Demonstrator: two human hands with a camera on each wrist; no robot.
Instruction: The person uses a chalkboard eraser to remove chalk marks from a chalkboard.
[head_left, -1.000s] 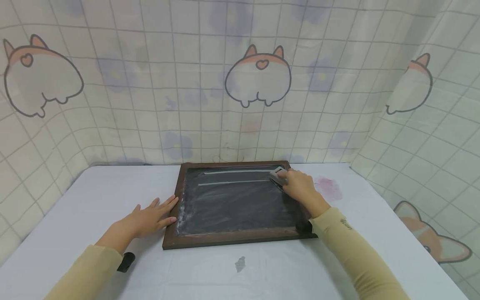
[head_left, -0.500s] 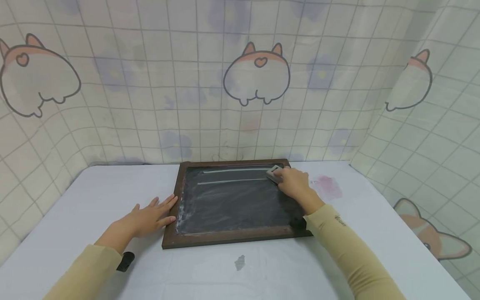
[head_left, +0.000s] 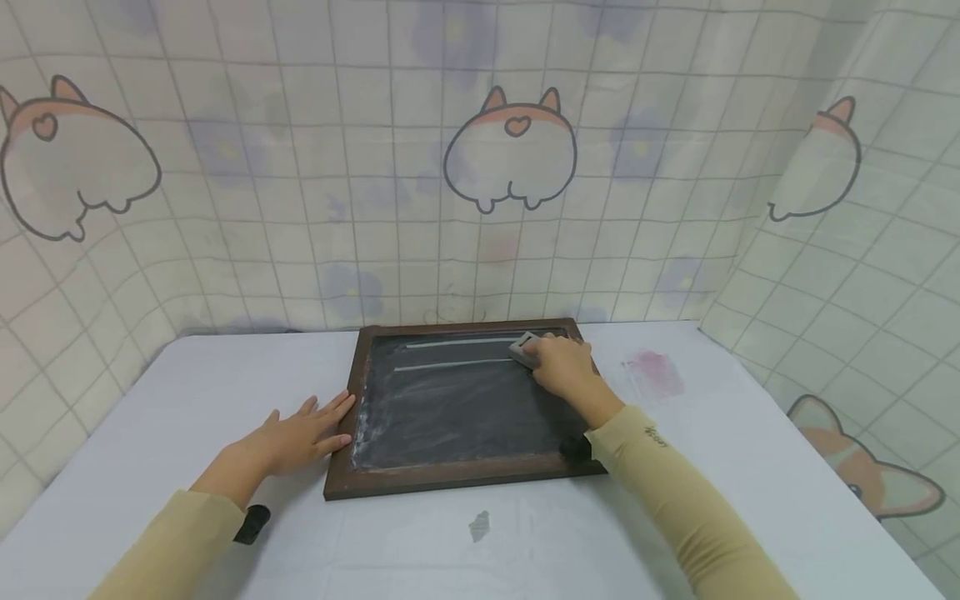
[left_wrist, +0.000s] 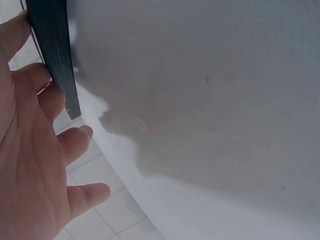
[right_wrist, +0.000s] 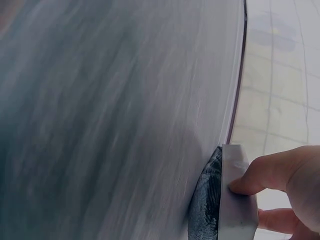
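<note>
Soft even light, blurry wrist views

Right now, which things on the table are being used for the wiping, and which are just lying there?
In use:
- chalkboard, lying flat on the table
- eraser, pressed on the board's top part
- right hand, holding the eraser
- left hand, flat against the board's left frame

Just lying about:
- pink smudge on the tablecloth
- small grey scrap near the front edge
</note>
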